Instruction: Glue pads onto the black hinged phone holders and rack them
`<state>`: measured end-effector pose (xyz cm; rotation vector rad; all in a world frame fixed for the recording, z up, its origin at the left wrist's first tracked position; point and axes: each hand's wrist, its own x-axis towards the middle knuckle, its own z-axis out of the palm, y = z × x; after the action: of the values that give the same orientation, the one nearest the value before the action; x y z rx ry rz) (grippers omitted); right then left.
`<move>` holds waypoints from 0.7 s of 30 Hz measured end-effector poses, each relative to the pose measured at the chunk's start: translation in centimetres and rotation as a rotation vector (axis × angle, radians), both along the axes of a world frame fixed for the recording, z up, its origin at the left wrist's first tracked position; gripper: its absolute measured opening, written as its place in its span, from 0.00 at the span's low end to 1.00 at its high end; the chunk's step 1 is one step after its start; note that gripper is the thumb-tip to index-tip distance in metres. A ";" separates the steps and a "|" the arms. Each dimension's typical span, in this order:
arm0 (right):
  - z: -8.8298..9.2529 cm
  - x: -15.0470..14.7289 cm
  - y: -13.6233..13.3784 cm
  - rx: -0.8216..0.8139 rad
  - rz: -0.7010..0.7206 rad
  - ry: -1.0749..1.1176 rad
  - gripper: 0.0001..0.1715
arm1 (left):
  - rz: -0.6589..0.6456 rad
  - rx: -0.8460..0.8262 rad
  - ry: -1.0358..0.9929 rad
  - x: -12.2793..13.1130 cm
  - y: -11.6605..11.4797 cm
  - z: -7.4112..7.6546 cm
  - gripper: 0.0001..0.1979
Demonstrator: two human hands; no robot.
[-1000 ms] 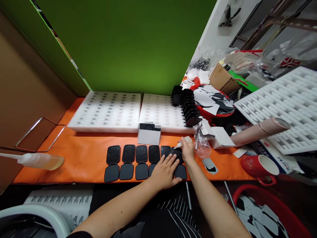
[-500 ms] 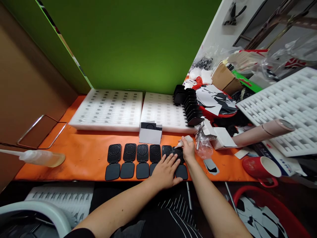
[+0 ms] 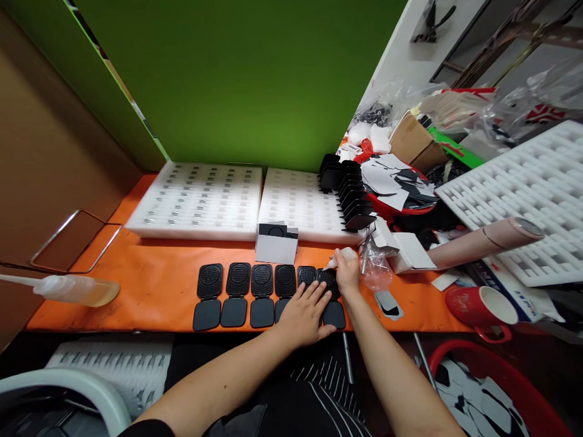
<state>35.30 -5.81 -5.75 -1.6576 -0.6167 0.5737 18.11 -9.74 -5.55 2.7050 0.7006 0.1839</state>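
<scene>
A row of several black hinged cases [image 3: 237, 294] lies open along the near edge of the orange mat [image 3: 159, 285]. My left hand [image 3: 306, 312] rests flat, fingers spread, on the two cases at the right end of the row. My right hand [image 3: 347, 276] is closed around a small white glue bottle [image 3: 339, 259], whose nozzle points left and down at the far half of the rightmost case [image 3: 327, 278].
Two white foam trays [image 3: 200, 203] sit at the back, with a stack of black cases [image 3: 350, 194] on the right one. A small grey card box [image 3: 276, 243] stands behind the row. A squeeze bottle [image 3: 68, 289] lies left, a red mug [image 3: 480, 306] right, amid clutter.
Almost nothing: both hands stay on the rightmost cases; the glue bottle's nozzle has shifted very slightly over the rightmost case.
</scene>
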 end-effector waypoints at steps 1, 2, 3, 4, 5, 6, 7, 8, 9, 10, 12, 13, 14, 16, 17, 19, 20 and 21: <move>0.1 0.1 -0.1 0.005 -0.038 0.006 0.20 | 0.004 0.002 -0.006 0.0 0.0 -0.1 0.37; 0.2 0.2 -0.3 0.015 -0.076 0.027 0.20 | 0.008 -0.001 -0.011 0.0 0.0 -0.1 0.38; 0.2 0.3 -0.5 0.029 -0.111 0.058 0.20 | 0.012 -0.006 -0.016 0.0 0.0 -0.2 0.38; 0.2 0.5 -0.9 0.041 -0.136 0.089 0.20 | 0.016 -0.014 -0.018 0.1 0.0 -0.1 0.38; 0.1 0.7 -1.3 0.050 -0.151 0.111 0.19 | 0.018 -0.023 -0.018 0.0 0.0 -0.1 0.38; 0.0 0.9 -1.7 0.053 -0.157 0.119 0.19 | 0.019 -0.031 -0.017 0.0 0.0 0.0 0.37; -0.1 1.1 -2.2 0.050 -0.155 0.109 0.20 | 0.020 -0.038 -0.016 0.0 0.0 0.1 0.37; -0.2 1.3 -2.7 0.039 -0.148 0.085 0.20 | 0.019 -0.043 -0.015 0.0 0.0 0.2 0.37; -0.2 1.4 -3.1 0.023 -0.138 0.053 0.21 | 0.018 -0.046 -0.015 0.0 0.0 0.3 0.37; -0.3 1.5 -3.5 0.006 -0.131 0.021 0.21 | 0.017 -0.047 -0.015 0.0 0.0 0.3 0.37; -0.2 1.5 -4.0 -0.021 -0.120 -0.028 0.22 | 0.017 -0.043 -0.013 0.0 0.0 0.3 0.37; -0.1 1.4 -4.2 -0.028 -0.113 -0.045 0.22 | 0.017 -0.040 -0.011 0.1 0.0 0.3 0.38; 0.0 1.3 -4.2 -0.032 -0.104 -0.061 0.22 | 0.016 -0.037 -0.009 0.1 0.0 0.2 0.38; 0.2 1.1 -4.2 -0.037 -0.080 -0.100 0.22 | 0.014 -0.032 -0.008 0.1 0.0 0.1 0.37; 0.3 0.9 -4.2 -0.043 -0.067 -0.125 0.22 | 0.015 -0.030 -0.009 0.2 0.0 0.0 0.37; 0.4 0.7 -4.2 -0.062 -0.046 -0.183 0.22 | 0.018 -0.027 -0.010 0.2 -0.1 0.0 0.38; 0.5 0.6 -4.2 -0.072 -0.039 -0.215 0.22 | 0.019 -0.025 -0.009 0.2 -0.1 0.0 0.38; 0.5 0.5 -4.2 -0.081 -0.030 -0.247 0.22 | 0.021 -0.025 -0.007 0.1 -0.1 0.0 0.38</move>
<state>35.79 -9.97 -5.22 -1.8270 -0.7538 0.3782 18.24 -9.82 -5.54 2.6735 0.7242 0.1884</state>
